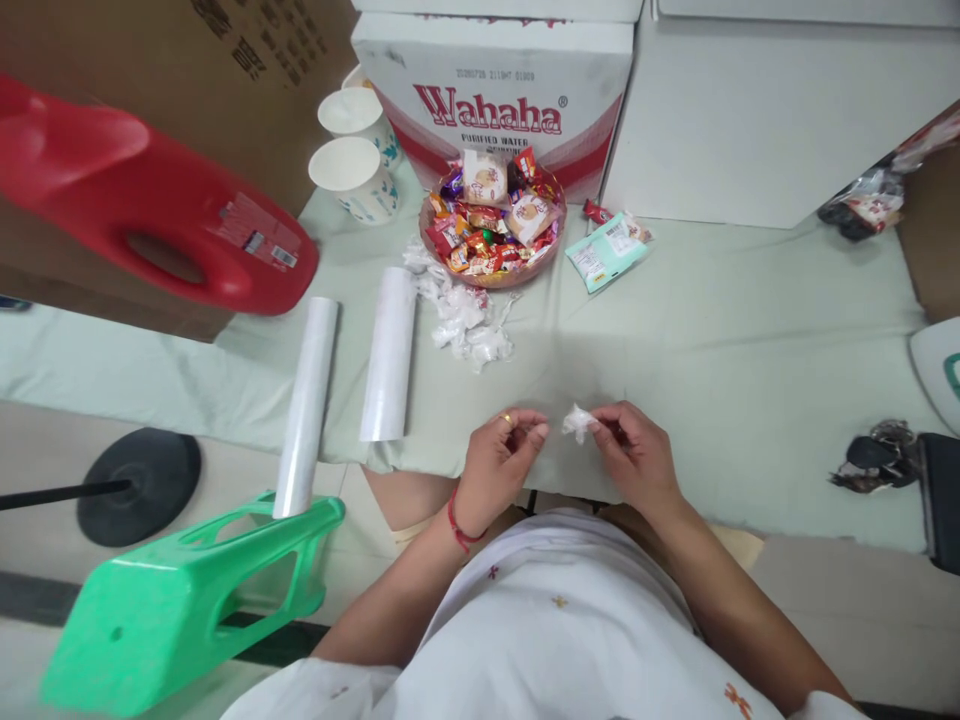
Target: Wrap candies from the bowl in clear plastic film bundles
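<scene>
My right hand (636,450) pinches a small crumpled white plastic bag (577,423) between thumb and fingers, just above the table's front edge. To its left, my left hand (504,455) has thumb and forefinger pressed together, with nothing visible between them; it is apart from the bag. A ring and a red bracelet are on that hand and wrist. Beyond my hands lies a pile of similar crumpled plastic bags (469,318). Two white rolls (388,355) of plastic lie left of my left hand, and the outer roll (306,405) juts past the table edge.
A bowl of wrapped sweets (491,225) stands before a Wahaha carton (495,90). Paper cups (352,180) and a red jug (157,210) are at left. A mint-green packet (609,252) lies right of the bowl; keys (874,455) lie far right. A green stool (187,600) stands below left.
</scene>
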`<state>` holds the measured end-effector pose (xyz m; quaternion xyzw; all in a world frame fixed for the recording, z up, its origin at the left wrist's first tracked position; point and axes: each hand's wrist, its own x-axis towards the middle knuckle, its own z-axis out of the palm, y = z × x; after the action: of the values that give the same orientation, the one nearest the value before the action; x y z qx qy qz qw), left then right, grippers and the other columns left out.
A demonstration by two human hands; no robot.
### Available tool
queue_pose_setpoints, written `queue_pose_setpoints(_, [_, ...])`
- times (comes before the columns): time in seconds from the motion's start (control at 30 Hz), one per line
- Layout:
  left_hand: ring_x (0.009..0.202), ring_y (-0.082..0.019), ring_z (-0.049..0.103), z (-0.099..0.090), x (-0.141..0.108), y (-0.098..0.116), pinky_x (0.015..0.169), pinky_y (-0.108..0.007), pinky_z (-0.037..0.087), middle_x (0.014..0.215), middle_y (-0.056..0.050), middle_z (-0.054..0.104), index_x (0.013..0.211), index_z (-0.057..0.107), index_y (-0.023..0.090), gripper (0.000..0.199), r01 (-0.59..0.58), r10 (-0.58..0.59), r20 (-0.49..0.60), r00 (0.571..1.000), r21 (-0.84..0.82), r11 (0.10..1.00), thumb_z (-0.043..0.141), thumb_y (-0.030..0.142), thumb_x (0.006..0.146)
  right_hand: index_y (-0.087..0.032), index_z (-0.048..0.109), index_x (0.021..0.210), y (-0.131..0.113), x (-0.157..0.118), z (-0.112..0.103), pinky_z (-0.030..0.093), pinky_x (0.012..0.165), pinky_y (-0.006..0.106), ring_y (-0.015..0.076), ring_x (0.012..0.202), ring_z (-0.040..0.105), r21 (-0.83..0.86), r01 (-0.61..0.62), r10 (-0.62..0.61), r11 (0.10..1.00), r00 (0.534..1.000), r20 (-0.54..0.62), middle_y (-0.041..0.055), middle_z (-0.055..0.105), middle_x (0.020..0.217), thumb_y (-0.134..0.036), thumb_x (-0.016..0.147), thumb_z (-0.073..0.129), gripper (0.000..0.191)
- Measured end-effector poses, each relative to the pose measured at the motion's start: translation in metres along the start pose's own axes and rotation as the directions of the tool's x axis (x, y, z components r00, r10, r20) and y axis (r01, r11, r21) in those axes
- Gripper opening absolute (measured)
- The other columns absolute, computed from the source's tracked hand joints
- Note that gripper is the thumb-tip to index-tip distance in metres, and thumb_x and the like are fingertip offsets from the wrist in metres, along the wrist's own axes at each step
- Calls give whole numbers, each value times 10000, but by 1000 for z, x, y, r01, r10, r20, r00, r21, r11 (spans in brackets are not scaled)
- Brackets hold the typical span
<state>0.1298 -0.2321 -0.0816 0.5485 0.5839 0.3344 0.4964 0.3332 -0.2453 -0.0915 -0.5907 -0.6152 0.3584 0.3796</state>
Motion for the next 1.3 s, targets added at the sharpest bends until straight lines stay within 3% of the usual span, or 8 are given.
queue_pose_setpoints(0.2, [623,-96,531,19,-2,4,595,-216,424,765,2,649,985,697,175,224,58,-39,79,996,-247,967,747,350,854,-255,697,1070,-1,-10,8,496,724,274,136,768,606,37,132,-133,991,991,16,9,657,893,-272,1002,619,105])
queue_pose_setpoints(0.43, [566,-88,508,26,-4,-6,580,-221,441,677,34,590,979,636,176,248,154,-29,267,963,-461,874,751,363,863,-289,681,1216,4,-14,2,517,604,260,119,693,574,467,-234,178,853,971,162,33,674,1070,-447,990,624,282])
queue_pose_setpoints(0.57, [735,-126,592,27,-9,-10,661,-246,480,911,-47,680,1039,686,188,152,-117,150,120,981,-250,961,693,241,897,-237,730,973,5,-12,2,459,582,241,117,674,547,338,-201,147,919,973,180,16,632,875,-433,959,663,208])
queue_pose_setpoints(0.7, [840,-156,607,24,-13,-8,735,-273,489,970,-57,698,1023,725,220,155,-392,392,84,916,-17,920,658,159,897,-218,696,906,6,-11,7,430,579,242,118,652,534,273,-195,165,942,978,128,0,616,777,-421,979,621,228])
queue_pose_setpoints(0.87, [640,-106,526,24,-11,-11,614,-230,435,797,-10,648,886,664,186,79,-56,55,-11,998,-129,990,672,264,888,-222,652,938,4,-14,7,419,516,240,106,526,514,366,-279,304,888,953,-10,-51,561,648,-462,958,656,241])
queue_pose_setpoints(1.1, [616,-86,473,13,-3,-14,581,-205,382,700,30,576,841,664,164,222,181,-164,89,982,-244,953,783,337,769,-237,629,1027,11,-12,-18,413,483,231,106,532,485,397,-186,309,899,911,-272,-38,567,713,-510,966,641,280])
queue_pose_setpoints(1.23, [551,-75,451,10,-4,-7,530,-198,357,639,49,546,926,665,163,306,219,-158,195,968,-343,913,771,429,821,-259,677,1177,5,-8,-25,500,578,246,144,759,617,265,-128,107,956,990,90,61,697,1104,-504,881,743,389])
queue_pose_setpoints(1.3, [526,-79,466,12,-4,-3,508,-199,361,614,50,556,969,661,161,330,253,-165,273,948,-328,910,772,436,825,-255,737,1099,1,-8,-23,496,607,245,148,757,629,184,-122,75,975,967,242,40,725,985,-471,908,721,289])
